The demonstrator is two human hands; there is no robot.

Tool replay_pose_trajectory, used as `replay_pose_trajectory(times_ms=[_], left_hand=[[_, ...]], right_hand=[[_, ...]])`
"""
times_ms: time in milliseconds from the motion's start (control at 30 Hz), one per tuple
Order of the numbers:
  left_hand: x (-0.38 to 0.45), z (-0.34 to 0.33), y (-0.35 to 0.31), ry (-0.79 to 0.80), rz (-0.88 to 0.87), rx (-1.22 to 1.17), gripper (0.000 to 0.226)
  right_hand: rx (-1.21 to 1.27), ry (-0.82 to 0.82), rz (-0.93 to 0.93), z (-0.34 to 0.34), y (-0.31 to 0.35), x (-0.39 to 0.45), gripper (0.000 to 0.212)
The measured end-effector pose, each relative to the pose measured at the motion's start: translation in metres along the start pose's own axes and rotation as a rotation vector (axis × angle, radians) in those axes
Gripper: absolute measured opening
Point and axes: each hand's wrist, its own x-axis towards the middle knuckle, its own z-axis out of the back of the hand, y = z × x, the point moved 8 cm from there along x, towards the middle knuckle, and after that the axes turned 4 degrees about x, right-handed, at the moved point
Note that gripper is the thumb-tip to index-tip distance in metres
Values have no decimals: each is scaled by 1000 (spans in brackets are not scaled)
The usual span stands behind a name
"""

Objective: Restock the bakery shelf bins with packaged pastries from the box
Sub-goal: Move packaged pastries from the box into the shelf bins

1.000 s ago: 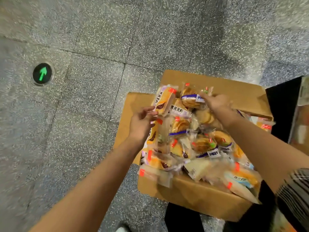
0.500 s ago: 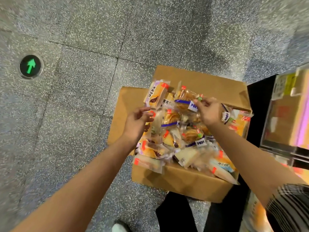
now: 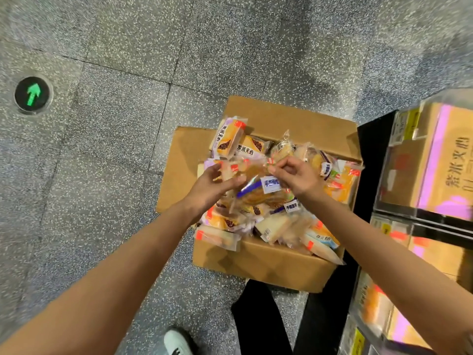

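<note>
An open cardboard box (image 3: 261, 262) of plain brown corrugated board stands on the grey speckled floor (image 3: 115, 139), its flaps folded outward, and it is heaped with packaged pastries (image 3: 279, 226) in clear, shiny plastic wrappers. Over the middle of the box both hands hold one transparent pastry packet (image 3: 258, 183): the left hand (image 3: 208, 187) grasps its left end with thumb and fingers, and the right hand (image 3: 297, 176) pinches its upper right edge between curled fingertips. The packet carries a blue and white label, but its writing is too blurred to read. At the far left corner of the box lies an orange and lilac wrapper (image 3: 229, 138) printed with the characters 紫米夹心; many packets have small red-orange stickers. Against the right side of the box stand the clear plastic shelf bins (image 3: 432, 170), lit pink, with the large characters 紫米夹心 on the front and a yellow price tag above. In the floor, far to the left, sits a round black marker with a green arrow (image 3: 32, 94). At the lower edge a white shoe (image 3: 178, 343) and a black trouser leg (image 3: 258, 316) show.
</note>
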Motion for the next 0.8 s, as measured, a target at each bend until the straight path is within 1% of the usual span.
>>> replay_pose_trajectory(times_ms=[67,100,167,200,233,267,300,333,400,433,467,533,567,700,767,800], left_hand=[[-5,-6,5,76,45,-41,56],[-5,-5,9,68,57,-65,58],[-3,9,18,-47,40,-98,54],[-1,18,23,-120,38,-106,52],[1,27,31,-186,48,-114,55],[3,35,39,-242,61,-116,60],[5,43,48,-293,73,-112,65],[6,50,56,-339,84,-99,68],[8,63,70,-414,109,-79,68],[9,67,76,-445,121,-80,66],[10,72,82,-473,127,-87,65],[11,77,90,-506,131,-119,63],[11,79,93,-515,129,-133,63],[8,83,95,-538,117,-123,58],[6,84,91,-529,114,-118,58],[4,84,88,-524,113,-105,59]], right_hand=[[56,89,-66,-19,-8,-7,16],[95,109,-99,-26,-10,-8,16],[184,75,-164,-31,-19,0,8],[229,12,-193,-28,-27,8,5],[259,-66,-224,-22,-37,17,7],[240,-139,-249,-15,-50,27,9],[168,-198,-274,-8,-63,37,14],[62,-231,-307,-4,-75,45,24],[-155,-223,-399,-3,-96,59,44],[-207,-202,-446,-6,-103,64,48],[-208,-179,-479,-12,-109,68,47],[-173,-173,-525,-21,-118,73,34],[-175,-193,-530,-23,-120,74,35],[-167,-261,-530,-19,-120,70,58],[-171,-295,-487,-15,-115,63,73],[-166,-298,-462,-14,-113,61,77]])
